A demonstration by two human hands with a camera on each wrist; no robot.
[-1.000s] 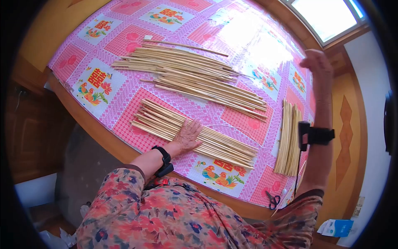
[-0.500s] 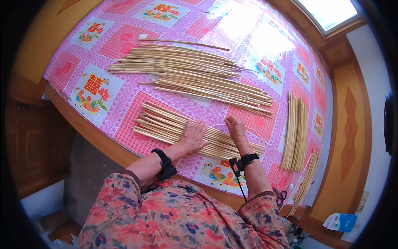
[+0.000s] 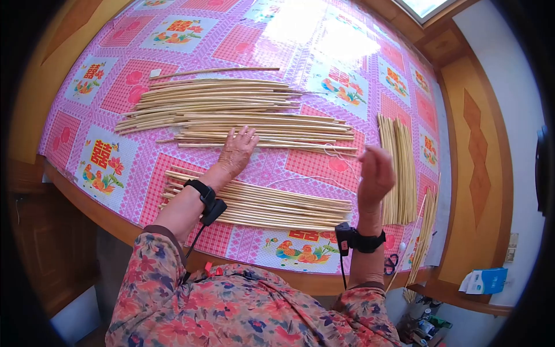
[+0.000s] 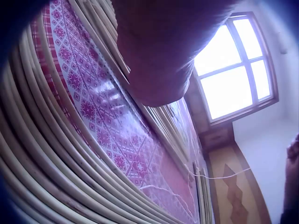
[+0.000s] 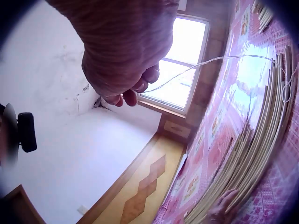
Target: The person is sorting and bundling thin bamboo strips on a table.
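Observation:
My left hand point(image 3: 234, 153) lies with fingers extended at the near edge of the middle pile of thin sticks point(image 3: 306, 124). Below it, the forearm crosses a front row of sticks point(image 3: 283, 203) laid side by side. My right hand point(image 3: 376, 176) is raised off the table past the right part of that row, fingers curled, and pinches a white string point(image 5: 219, 58). In the right wrist view the string runs from the fingertips to the sticks, where it makes a small loop. More of the string point(image 3: 312, 177) lies on the cloth between the two groups.
Another pile of sticks point(image 3: 214, 95) and one separate stick point(image 3: 225, 70) lie farther back. At the right are a thick bundle point(image 3: 398, 173), a smaller bundle point(image 3: 426, 231) and scissors point(image 3: 391, 264). A patterned tablecloth point(image 3: 243, 46) covers the table.
The right hand came down from high at the right to the front row, then rose and moved right with the string. The left hand moved from the front row to the middle pile.

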